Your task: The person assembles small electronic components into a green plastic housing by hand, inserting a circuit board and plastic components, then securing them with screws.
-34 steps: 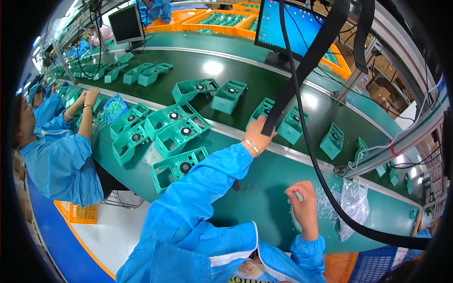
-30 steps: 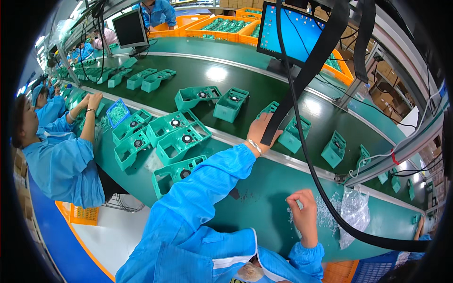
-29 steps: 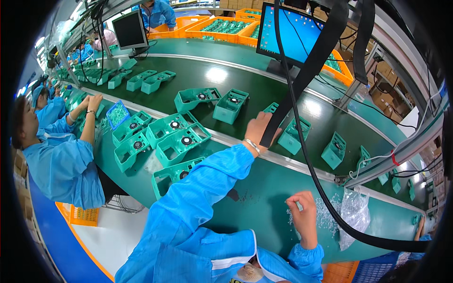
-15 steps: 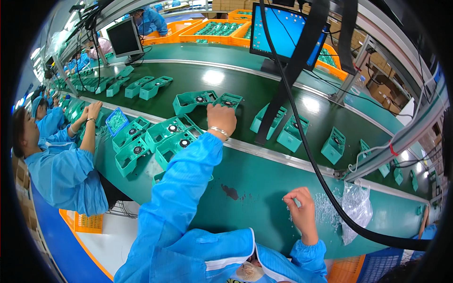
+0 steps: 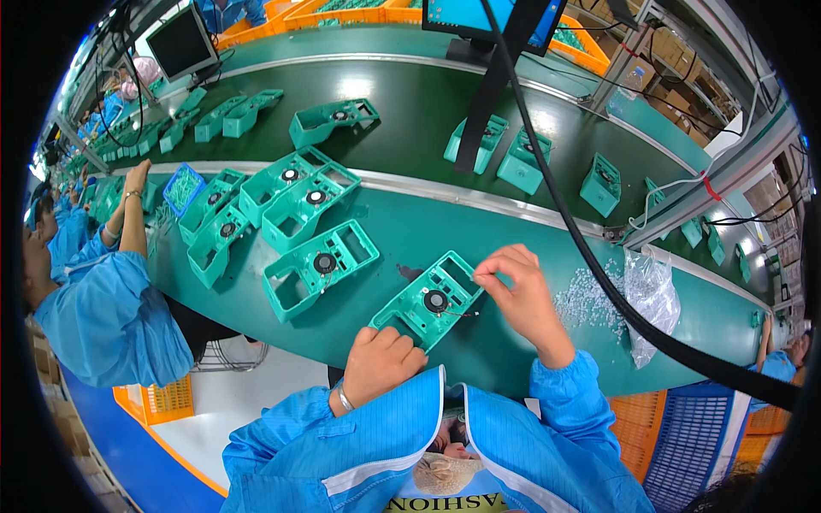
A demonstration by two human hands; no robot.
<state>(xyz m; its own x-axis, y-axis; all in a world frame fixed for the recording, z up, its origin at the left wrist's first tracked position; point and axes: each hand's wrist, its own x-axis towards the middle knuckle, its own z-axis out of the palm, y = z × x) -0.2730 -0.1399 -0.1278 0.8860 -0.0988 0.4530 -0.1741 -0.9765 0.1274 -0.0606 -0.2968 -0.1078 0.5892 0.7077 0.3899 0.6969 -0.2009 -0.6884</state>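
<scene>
In front of me a green plastic housing (image 5: pixel 410 312) with a small black round fan (image 5: pixel 435 301) lies slanted on the bench. My left hand (image 5: pixel 383 363) is closed on its near left end. My right hand (image 5: pixel 520 295) is at the far right corner, thumb and forefinger pinched together; whatever is between them is too small to make out. A thin wire with a small connector (image 5: pixel 475 314) sticks out past the housing's right side. Left of it lies another fan-fitted green housing (image 5: pixel 355 248), with several more behind.
Small pale pieces (image 5: pixel 590 299) lie scattered beside a clear plastic bag (image 5: pixel 650 299) on the right. A black cable (image 5: pixel 590 248) hangs across the view. Beyond the metal rail, more housings (image 5: pixel 523 162) stand on a dark belt (image 5: pixel 402 128). A co-worker (image 5: pixel 111 308) sits at the left near a blue tray (image 5: pixel 183 190).
My left hand has come back from the belt, and a housing now lies before me in its grip. My right hand has moved up and left to that housing. The view has tilted down.
</scene>
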